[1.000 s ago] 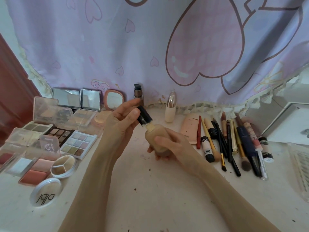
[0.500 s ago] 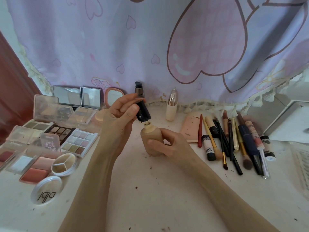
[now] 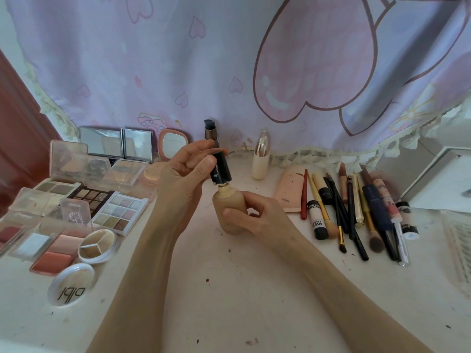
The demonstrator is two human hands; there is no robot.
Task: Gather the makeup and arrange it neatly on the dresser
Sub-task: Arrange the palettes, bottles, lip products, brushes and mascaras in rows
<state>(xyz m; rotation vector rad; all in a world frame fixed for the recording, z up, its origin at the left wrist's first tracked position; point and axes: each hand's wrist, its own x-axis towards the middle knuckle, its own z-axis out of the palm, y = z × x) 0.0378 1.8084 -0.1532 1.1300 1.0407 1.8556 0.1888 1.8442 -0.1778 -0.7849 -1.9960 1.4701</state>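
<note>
Left hand [image 3: 186,179] pinches the black cap [image 3: 221,168] btwn thumb and fingertips, cap tilted and sitting right at the neck of the bottle [image 3: 229,207], not clearly seated; can't tell if it's threaded on. Right hand [image 3: 257,217] is wrapped round the bottle's lower body, thumb across the front, base on or just above the dresser [image 3: 229,289] near the middle. Bottle looks like frosted glass w/ beige liquid inside, so prob. hefty for its size, rigid, smooth enough to slip, and it'd crack or spill if knocked over w/ the cap loose. Best hold, I'd say, is low round the belly as now, not by the cap, which may come away. Cap is light, hard plastic; a fingertip grip is enough for twisting. Behind the hands a pump bottle [image 3: 211,131] and a cream tube [image 3: 261,159] stand at the curtain [image 3: 229,59]. To the left, palettes [image 3: 119,211] lie open close together, w/ a round compact [image 3: 71,286] nearer the edge. To the right, brushes and pencils [image 3: 356,212] lie in a rough row, well apart from the bottle.
</note>
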